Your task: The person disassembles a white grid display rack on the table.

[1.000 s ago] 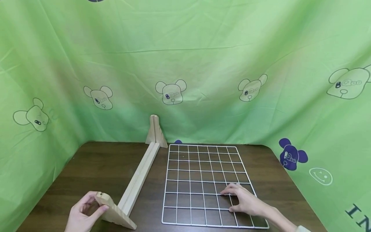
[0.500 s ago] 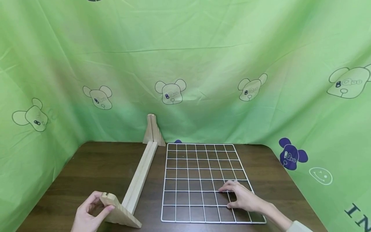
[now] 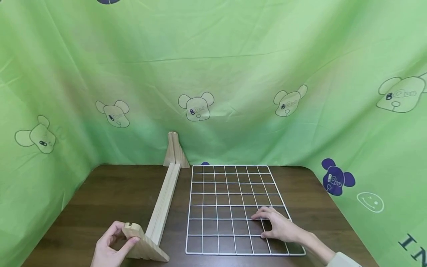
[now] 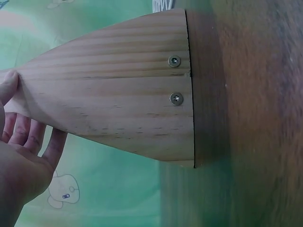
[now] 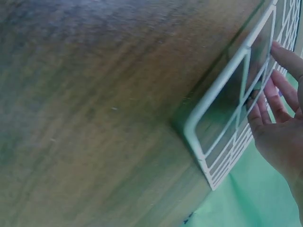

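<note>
At the front left, my left hand (image 3: 111, 246) grips the narrow top of the near end panel of a wooden stand (image 3: 163, 205), thumb on one face and fingers behind. In the left wrist view this tapered wooden panel (image 4: 118, 85) shows two metal screws near its base. A long grooved bar runs from it to a matching upright panel (image 3: 175, 152) at the back. Right of the stand, a white wire grid panel (image 3: 218, 219) lies flat on the table. My right hand (image 3: 281, 227) holds its wires near the right side, fingers and thumb bent over them; some fingertips are hidden.
The dark wood table (image 3: 113, 196) carries both pieces. A green cloth (image 3: 240, 66) printed with bear heads hangs behind and along both sides, close to the far panel and the grid's back edge.
The stand's near end has shifted right with my left hand, while its far end has swung slightly left. The wire grid and my right hand have slid a little left and away.
</note>
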Motion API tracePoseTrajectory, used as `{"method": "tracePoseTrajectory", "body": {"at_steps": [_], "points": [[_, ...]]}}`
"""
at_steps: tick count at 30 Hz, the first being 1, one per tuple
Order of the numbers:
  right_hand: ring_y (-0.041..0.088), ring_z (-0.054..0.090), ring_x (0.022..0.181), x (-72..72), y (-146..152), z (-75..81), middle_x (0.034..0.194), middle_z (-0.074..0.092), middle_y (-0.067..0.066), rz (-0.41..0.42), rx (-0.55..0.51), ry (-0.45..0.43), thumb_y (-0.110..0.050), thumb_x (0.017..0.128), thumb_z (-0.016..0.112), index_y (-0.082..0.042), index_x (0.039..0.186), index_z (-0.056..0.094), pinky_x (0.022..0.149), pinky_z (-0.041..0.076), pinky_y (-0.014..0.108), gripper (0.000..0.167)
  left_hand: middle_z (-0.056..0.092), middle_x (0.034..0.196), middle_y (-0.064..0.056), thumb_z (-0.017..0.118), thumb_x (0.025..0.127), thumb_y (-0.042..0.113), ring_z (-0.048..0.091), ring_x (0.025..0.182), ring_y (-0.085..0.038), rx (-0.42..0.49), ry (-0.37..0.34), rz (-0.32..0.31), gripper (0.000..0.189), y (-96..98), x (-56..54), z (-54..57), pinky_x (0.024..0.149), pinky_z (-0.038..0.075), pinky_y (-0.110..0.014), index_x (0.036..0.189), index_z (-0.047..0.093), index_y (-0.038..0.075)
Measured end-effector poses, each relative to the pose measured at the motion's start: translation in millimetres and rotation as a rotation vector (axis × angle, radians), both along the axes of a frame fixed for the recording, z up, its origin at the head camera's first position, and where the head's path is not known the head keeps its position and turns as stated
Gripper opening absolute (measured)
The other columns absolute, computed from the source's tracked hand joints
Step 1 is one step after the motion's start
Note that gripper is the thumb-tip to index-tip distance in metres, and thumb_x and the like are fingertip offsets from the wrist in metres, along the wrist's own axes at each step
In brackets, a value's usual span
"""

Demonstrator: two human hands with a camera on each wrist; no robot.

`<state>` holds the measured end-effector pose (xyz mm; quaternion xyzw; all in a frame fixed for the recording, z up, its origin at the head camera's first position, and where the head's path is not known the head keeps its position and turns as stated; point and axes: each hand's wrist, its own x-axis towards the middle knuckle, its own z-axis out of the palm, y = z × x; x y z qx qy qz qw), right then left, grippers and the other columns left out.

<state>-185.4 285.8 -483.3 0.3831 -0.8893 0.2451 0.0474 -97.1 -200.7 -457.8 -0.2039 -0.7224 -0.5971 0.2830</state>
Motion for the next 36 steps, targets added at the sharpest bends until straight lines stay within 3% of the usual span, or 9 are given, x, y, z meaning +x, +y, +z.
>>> {"method": "tracePoseTrajectory", "body": {"at_steps": [8, 16, 23, 29, 33, 36], "points": [[0.023, 0.053, 0.100, -0.2, -3.0, -2.7, 0.109, 0.059, 0.003, -0.012, -0.009, 0.018, -0.009, 0.063, 0.083, -0.008, 0.111, 0.067, 0.084, 0.045, 0.039, 0.051, 0.067, 0.082, 0.002, 0.069, 0.063, -0.030, 0.061, 0.073, -0.005, 0.009, -0.029, 0.029, 0.042, 6.9, -2.4, 1.0, 0.067, 0.047, -0.015, 0.091, 0.058, 0.000], [0.024, 0.052, 0.099, -1.1, -2.4, -0.3, 0.108, 0.058, 0.003, 0.001, 0.003, 0.028, -0.012, 0.063, 0.084, -0.008, 0.111, 0.067, 0.083, 0.045, 0.039, 0.051, 0.066, 0.083, 0.004, 0.067, 0.061, -0.033, 0.061, 0.073, -0.003, 0.054, -0.011, 0.012, 0.043, 12.1, -3.9, -1.7, 0.066, 0.046, -0.014, 0.090, 0.056, -0.003], [0.023, 0.052, 0.099, 1.7, -0.9, 0.3, 0.108, 0.056, 0.002, -0.027, 0.034, 0.053, -0.012, 0.063, 0.084, -0.008, 0.111, 0.068, 0.083, 0.046, 0.041, 0.050, 0.065, 0.081, 0.005, 0.069, 0.061, -0.031, 0.060, 0.073, -0.003, -0.013, -0.011, 0.057, 0.043, 16.1, -5.4, -0.3, 0.066, 0.047, -0.015, 0.090, 0.055, -0.002], [0.024, 0.051, 0.099, 8.3, -1.5, 0.0, 0.108, 0.055, 0.003, -0.063, 0.044, 0.057, -0.010, 0.064, 0.084, -0.007, 0.111, 0.067, 0.083, 0.046, 0.041, 0.051, 0.064, 0.083, 0.005, 0.068, 0.064, -0.030, 0.060, 0.074, -0.003, -0.026, -0.014, 0.050, 0.042, 17.3, -5.1, -3.2, 0.065, 0.047, -0.016, 0.092, 0.053, -0.003], [0.027, 0.049, 0.101, 13.5, -4.7, 1.8, 0.111, 0.053, 0.005, -0.063, 0.058, 0.053, -0.008, 0.065, 0.083, -0.003, 0.116, 0.065, 0.084, 0.046, 0.042, 0.055, 0.064, 0.084, 0.008, 0.066, 0.064, -0.031, 0.059, 0.073, -0.001, -0.039, 0.001, 0.040, 0.041, 16.0, -5.5, -3.3, 0.062, 0.046, -0.017, 0.093, 0.050, -0.005], [0.028, 0.049, 0.104, 16.6, -6.7, 3.7, 0.114, 0.053, 0.007, -0.063, 0.062, 0.037, -0.008, 0.067, 0.082, -0.001, 0.121, 0.062, 0.085, 0.046, 0.043, 0.058, 0.064, 0.084, 0.009, 0.066, 0.066, -0.031, 0.058, 0.072, -0.001, -0.056, -0.014, 0.072, 0.040, 16.6, -3.7, 0.8, 0.061, 0.045, -0.018, 0.093, 0.050, -0.005]]}}
